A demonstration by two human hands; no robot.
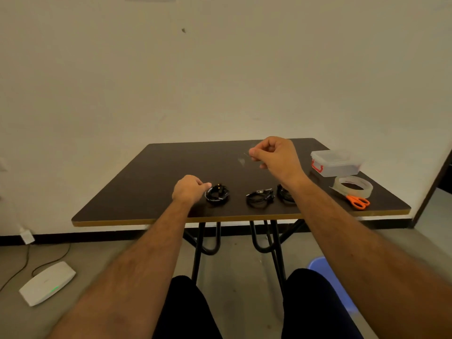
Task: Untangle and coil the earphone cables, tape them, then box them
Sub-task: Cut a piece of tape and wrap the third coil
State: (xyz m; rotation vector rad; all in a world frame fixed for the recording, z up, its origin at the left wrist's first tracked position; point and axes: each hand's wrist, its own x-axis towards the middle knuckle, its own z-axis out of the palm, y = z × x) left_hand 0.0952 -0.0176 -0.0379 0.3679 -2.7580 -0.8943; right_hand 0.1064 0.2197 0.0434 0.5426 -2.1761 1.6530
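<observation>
Three black earphone coils lie in a row near the front edge of the dark worktop (151, 182). The left coil (217, 194) is a neat ring, the middle coil (259, 197) looser, the right coil (285, 194) partly hidden behind a forearm. At the right side stand a clear plastic box (336, 163) with a red latch, lid on, then — nearer — a roll of clear tape (354, 186) lying flat and orange-handled scissors (358, 201) just beside it.
</observation>
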